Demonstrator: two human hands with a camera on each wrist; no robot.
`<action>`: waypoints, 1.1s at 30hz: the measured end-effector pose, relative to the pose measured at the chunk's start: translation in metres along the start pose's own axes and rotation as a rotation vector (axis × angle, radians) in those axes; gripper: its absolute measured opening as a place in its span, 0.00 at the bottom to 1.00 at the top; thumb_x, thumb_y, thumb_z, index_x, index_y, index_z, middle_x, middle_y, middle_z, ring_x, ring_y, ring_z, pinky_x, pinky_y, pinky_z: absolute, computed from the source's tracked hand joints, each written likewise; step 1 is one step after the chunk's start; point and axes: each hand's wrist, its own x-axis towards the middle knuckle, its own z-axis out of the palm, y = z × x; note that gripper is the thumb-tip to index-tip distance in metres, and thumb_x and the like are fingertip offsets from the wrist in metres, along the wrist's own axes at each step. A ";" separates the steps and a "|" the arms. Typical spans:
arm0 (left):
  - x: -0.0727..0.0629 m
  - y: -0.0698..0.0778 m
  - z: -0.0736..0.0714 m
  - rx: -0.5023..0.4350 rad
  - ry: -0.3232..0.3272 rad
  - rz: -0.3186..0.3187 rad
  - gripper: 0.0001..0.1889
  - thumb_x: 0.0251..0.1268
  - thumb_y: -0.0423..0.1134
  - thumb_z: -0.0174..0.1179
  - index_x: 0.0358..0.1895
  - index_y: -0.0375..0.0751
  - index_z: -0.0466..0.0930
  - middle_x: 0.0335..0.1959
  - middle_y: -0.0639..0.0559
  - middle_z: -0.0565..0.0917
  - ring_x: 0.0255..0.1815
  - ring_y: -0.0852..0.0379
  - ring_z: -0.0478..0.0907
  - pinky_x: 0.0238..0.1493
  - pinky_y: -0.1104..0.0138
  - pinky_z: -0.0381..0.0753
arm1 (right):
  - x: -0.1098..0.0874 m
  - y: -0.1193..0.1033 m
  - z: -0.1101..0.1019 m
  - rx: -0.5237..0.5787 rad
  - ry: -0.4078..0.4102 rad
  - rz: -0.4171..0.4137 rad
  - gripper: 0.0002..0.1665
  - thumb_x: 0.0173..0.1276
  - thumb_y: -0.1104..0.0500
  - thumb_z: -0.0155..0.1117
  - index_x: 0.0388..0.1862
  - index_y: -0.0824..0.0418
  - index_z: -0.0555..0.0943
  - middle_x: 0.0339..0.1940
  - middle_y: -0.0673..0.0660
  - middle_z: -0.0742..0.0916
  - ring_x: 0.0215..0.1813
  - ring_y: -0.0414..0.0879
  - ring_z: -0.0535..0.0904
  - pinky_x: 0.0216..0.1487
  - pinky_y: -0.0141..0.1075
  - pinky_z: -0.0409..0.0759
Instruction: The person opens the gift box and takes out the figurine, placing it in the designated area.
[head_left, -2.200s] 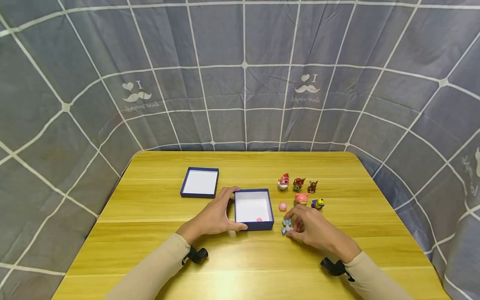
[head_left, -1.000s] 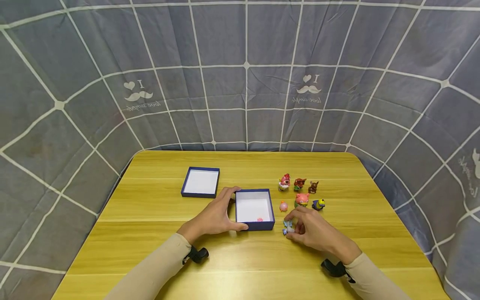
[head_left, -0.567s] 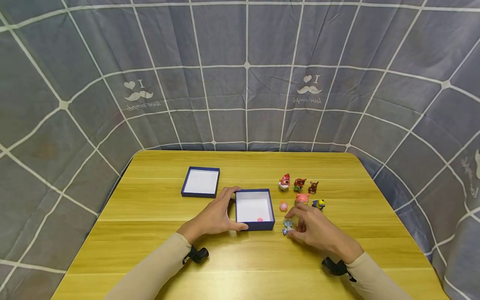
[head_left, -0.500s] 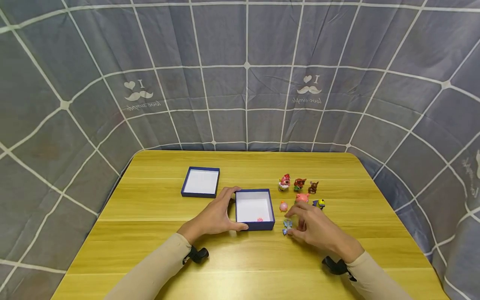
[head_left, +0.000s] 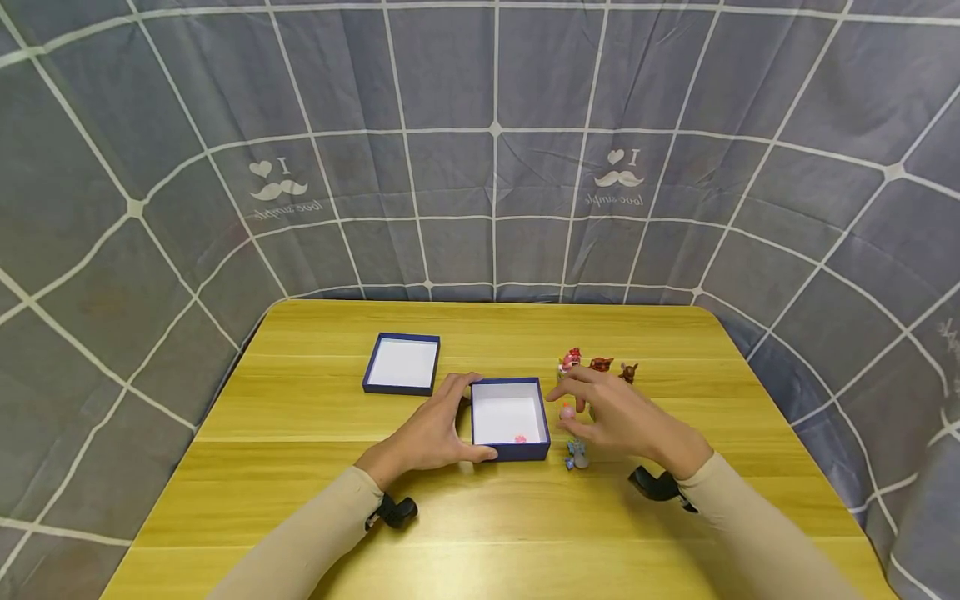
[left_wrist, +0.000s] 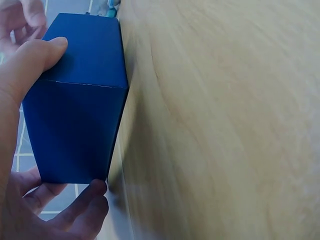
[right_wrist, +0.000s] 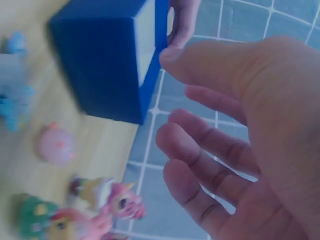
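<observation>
My left hand (head_left: 423, 433) grips the left side of an open blue box (head_left: 513, 452), thumb at the near wall and fingers at the far one. Inside the white interior lies a small pink piece (head_left: 521, 439). My right hand (head_left: 630, 419) hovers over the figurines right of the box, thumb and fingers parted and holding nothing. Below it, a round pink figurine (right_wrist: 56, 145) sits on the table, apart from the fingers in the right wrist view. Nearer me lies a grey and light-blue figurine (head_left: 578, 455), also free of the hand.
The shallow blue lid (head_left: 401, 364) lies white side up, back left of the box. Behind my right hand stand a pink-red figurine (head_left: 572, 359) and two brown ones (head_left: 601, 364). A pink and green figurine (right_wrist: 65, 222) shows low in the right wrist view.
My right hand has left the grey and light-blue figurine, which stays on the table, and moved away from me to above the round pink figurine. My left hand keeps its hold.
</observation>
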 end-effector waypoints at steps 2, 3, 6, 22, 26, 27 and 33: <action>0.000 0.001 0.000 0.001 -0.002 -0.008 0.66 0.60 0.68 0.87 0.93 0.45 0.60 0.87 0.42 0.71 0.80 0.41 0.80 0.83 0.39 0.81 | 0.011 -0.003 -0.005 0.001 -0.060 -0.016 0.16 0.79 0.61 0.81 0.62 0.59 0.93 0.62 0.55 0.93 0.49 0.45 0.89 0.51 0.38 0.90; 0.000 0.001 0.000 0.001 -0.006 -0.015 0.65 0.60 0.68 0.87 0.93 0.46 0.60 0.87 0.42 0.71 0.80 0.41 0.80 0.83 0.39 0.81 | 0.017 -0.004 -0.006 0.007 -0.092 -0.023 0.18 0.78 0.60 0.82 0.64 0.58 0.93 0.62 0.55 0.93 0.53 0.47 0.90 0.54 0.42 0.92; -0.001 0.004 -0.002 -0.011 -0.030 -0.039 0.66 0.60 0.67 0.87 0.94 0.47 0.59 0.89 0.42 0.69 0.83 0.42 0.78 0.86 0.40 0.79 | 0.033 -0.007 -0.009 0.016 -0.191 -0.039 0.19 0.80 0.58 0.82 0.66 0.56 0.93 0.64 0.54 0.92 0.63 0.53 0.90 0.64 0.50 0.93; 0.000 0.008 -0.006 -0.015 -0.051 -0.023 0.65 0.61 0.69 0.86 0.94 0.46 0.59 0.88 0.45 0.69 0.83 0.45 0.78 0.86 0.43 0.79 | 0.094 -0.007 0.002 0.112 -0.558 -0.093 0.22 0.78 0.60 0.84 0.69 0.55 0.93 0.66 0.51 0.93 0.60 0.53 0.90 0.63 0.45 0.93; 0.000 0.007 -0.007 -0.011 -0.047 -0.018 0.65 0.61 0.68 0.86 0.94 0.46 0.59 0.88 0.45 0.70 0.82 0.46 0.78 0.86 0.44 0.80 | 0.105 -0.007 0.009 0.112 -0.637 -0.094 0.21 0.77 0.61 0.85 0.67 0.52 0.94 0.63 0.48 0.95 0.59 0.49 0.90 0.64 0.39 0.91; 0.000 0.007 -0.007 -0.011 -0.047 -0.017 0.65 0.61 0.68 0.87 0.94 0.46 0.59 0.88 0.45 0.70 0.82 0.46 0.78 0.86 0.45 0.80 | 0.107 -0.007 0.011 0.117 -0.656 -0.091 0.21 0.77 0.62 0.85 0.66 0.52 0.94 0.61 0.48 0.95 0.59 0.49 0.90 0.63 0.38 0.91; 0.001 0.006 -0.008 -0.015 -0.047 -0.025 0.66 0.61 0.67 0.87 0.94 0.46 0.58 0.88 0.46 0.70 0.82 0.46 0.78 0.85 0.45 0.80 | 0.116 -0.008 0.021 0.122 -0.741 -0.048 0.18 0.76 0.62 0.86 0.60 0.46 0.97 0.53 0.47 0.95 0.53 0.44 0.90 0.58 0.33 0.88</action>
